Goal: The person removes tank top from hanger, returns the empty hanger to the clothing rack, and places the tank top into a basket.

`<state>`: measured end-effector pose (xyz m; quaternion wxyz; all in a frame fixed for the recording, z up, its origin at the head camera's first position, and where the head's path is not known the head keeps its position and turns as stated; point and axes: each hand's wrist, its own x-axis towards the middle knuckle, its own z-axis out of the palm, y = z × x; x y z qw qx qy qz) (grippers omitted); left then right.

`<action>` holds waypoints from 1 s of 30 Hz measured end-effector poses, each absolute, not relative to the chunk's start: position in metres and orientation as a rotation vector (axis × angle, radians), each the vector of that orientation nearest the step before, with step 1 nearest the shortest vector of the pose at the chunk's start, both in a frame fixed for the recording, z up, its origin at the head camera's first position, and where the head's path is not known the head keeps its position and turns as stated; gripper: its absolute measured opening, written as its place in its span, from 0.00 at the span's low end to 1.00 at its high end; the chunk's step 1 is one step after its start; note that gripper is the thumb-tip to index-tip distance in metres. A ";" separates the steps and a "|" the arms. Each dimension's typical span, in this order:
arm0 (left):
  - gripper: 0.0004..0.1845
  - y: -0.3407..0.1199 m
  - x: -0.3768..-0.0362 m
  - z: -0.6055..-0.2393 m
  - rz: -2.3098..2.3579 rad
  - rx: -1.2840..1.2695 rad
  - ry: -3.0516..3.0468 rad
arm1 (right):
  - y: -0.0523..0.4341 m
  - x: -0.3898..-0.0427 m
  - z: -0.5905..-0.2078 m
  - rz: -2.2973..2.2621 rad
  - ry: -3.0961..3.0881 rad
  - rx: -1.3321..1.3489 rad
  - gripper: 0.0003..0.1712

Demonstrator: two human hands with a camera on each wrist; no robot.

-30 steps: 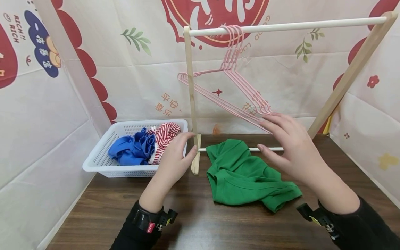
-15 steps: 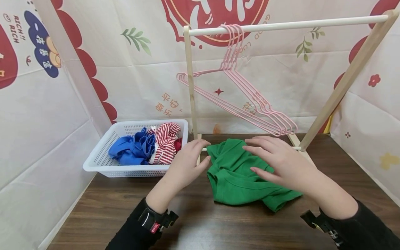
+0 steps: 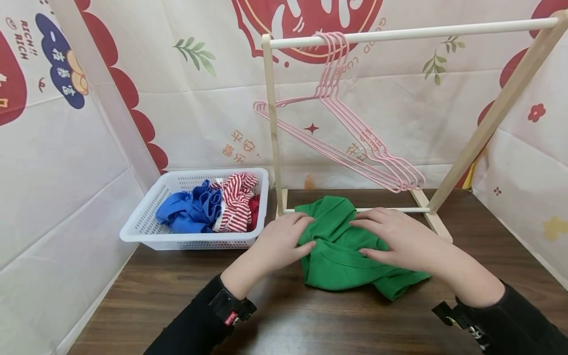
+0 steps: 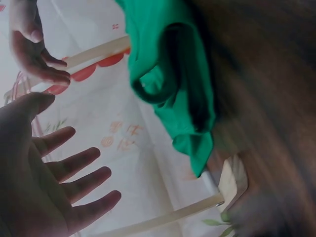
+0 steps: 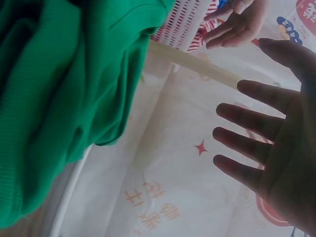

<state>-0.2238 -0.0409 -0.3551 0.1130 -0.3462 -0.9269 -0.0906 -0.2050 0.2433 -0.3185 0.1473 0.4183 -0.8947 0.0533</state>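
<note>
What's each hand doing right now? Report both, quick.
Left hand: open, fingers straight, over the left edge of the green shirt.
Right hand: open, fingers spread, over the same shirt, gripping nothing.

A dark wooden table (image 3: 275,315) carries everything. A crumpled green shirt (image 3: 341,256) lies on it under both hands. Left of the left hand (image 3: 281,241) sits a white plastic basket (image 3: 142,227). Just beyond the fingertips stands the wooden clothes rack (image 3: 437,227), its feet on the tabletop.
</note>
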 end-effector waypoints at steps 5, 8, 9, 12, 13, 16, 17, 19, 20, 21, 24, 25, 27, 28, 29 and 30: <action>0.35 -0.031 -0.227 -0.365 -0.173 -1.062 -2.816 | 0.244 -0.209 -0.321 0.130 -2.645 1.179 0.31; 0.39 -0.025 -0.229 -0.373 -0.152 -1.096 -2.874 | 0.244 -0.210 -0.323 0.128 -2.688 1.173 0.30; 0.41 -0.023 -0.230 -0.376 -0.142 -1.111 -2.893 | 0.245 -0.210 -0.323 0.132 -2.706 1.171 0.30; 0.45 -0.019 -0.232 -0.384 -0.088 -1.170 -2.930 | 0.246 -0.211 -0.325 0.138 -2.763 1.153 0.30; 0.47 -0.018 -0.233 -0.386 -0.075 -1.191 -2.943 | 0.246 -0.212 -0.326 0.137 -2.781 1.144 0.30; 0.53 -0.015 -0.236 -0.393 -0.065 -1.246 -2.987 | 0.247 -0.214 -0.330 0.131 -2.816 1.119 0.31; 0.55 -0.014 -0.237 -0.395 -0.079 -1.258 -3.007 | 0.248 -0.215 -0.331 0.130 -2.823 1.119 0.32; 0.58 -0.011 -0.238 -0.396 -0.103 -1.273 -3.046 | 0.249 -0.216 -0.332 0.133 -2.837 1.124 0.32; 0.59 -0.010 -0.239 -0.397 -0.102 -1.277 -3.058 | 0.249 -0.216 -0.332 0.137 -2.844 1.128 0.32; 0.59 -0.009 -0.241 -0.399 -0.098 -1.274 -3.067 | 0.249 -0.216 -0.332 0.139 -2.850 1.132 0.32; 0.59 -0.004 -0.244 -0.403 -0.062 -1.232 -3.088 | 0.250 -0.217 -0.334 0.137 -2.857 1.139 0.33; 0.59 -0.002 -0.246 -0.404 -0.048 -1.210 -3.092 | 0.250 -0.217 -0.334 0.133 -2.859 1.133 0.33; 0.59 0.001 -0.248 -0.407 -0.035 -1.161 -3.105 | 0.251 -0.217 -0.336 0.125 -2.859 1.130 0.33; 0.59 0.002 -0.249 -0.408 -0.033 -1.138 -3.113 | 0.251 -0.218 -0.336 0.124 -2.859 1.130 0.33; 0.58 0.004 -0.249 -0.408 -0.033 -1.117 -3.121 | 0.251 -0.219 -0.337 0.124 -2.859 1.131 0.33; 0.57 0.004 -0.250 -0.408 -0.034 -1.099 -3.131 | 0.251 -0.219 -0.337 0.127 -2.860 1.129 0.33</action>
